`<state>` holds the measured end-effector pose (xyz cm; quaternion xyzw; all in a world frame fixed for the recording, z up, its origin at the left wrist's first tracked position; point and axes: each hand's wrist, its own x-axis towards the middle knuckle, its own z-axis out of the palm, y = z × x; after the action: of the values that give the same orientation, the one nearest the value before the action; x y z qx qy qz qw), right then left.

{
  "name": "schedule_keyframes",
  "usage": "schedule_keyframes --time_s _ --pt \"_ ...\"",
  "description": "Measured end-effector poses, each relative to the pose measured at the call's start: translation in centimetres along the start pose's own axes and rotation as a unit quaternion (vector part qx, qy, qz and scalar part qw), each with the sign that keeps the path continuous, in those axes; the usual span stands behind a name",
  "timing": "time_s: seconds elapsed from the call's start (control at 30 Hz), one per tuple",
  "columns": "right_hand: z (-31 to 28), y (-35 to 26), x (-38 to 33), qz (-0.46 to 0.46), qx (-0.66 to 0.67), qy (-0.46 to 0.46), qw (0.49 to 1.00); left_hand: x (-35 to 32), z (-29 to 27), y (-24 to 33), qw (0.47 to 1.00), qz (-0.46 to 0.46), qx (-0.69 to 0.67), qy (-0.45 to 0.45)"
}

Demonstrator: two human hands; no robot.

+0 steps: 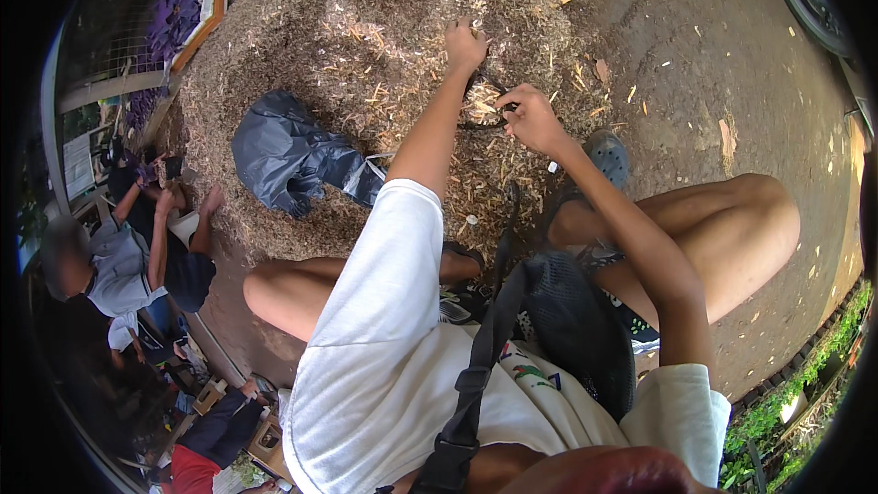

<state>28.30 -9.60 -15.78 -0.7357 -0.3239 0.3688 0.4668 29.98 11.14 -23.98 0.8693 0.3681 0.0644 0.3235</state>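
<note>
**Two hands at work in a mound of wood chips**

The person crouches at the edge of a broad mound of wood chips (366, 55), both arms stretched forward from white short sleeves. The left hand (465, 44) is curled into a fist, knuckles up, pressed into the chips near the top of the mound; what it grips, if anything, is buried and cannot be told. The right hand (530, 119) sits just beside and below it, fingers pinched narrow on a thin dark strand (483, 106) (a root or a cord, too slim to say which) that runs across the chips between the two hands.

To the left of the arms a crumpled dark grey plastic bag (288, 155) lies on the slope of the mound. Bare knees frame the view, and a grey clog (605, 155) rests on the chips under the right forearm. A black strap (480, 348) crosses the white shirt. Bare packed dirt (722, 64) spreads to the right. At the far left another person in a grey shirt (114, 265) sits with arms raised.
</note>
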Motion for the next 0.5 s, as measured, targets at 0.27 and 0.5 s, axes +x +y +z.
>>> schedule_keyframes --time_s 0.27,0.5 --pt "0.0 -0.2 0.6 -0.002 -0.027 0.015 1.000 0.0 -1.4 -2.8 0.997 0.045 -0.035 0.058" --pt "0.2 0.0 0.2 0.053 0.017 0.010 0.998 -1.3 -0.9 -4.0 0.992 0.066 0.093 -0.056"
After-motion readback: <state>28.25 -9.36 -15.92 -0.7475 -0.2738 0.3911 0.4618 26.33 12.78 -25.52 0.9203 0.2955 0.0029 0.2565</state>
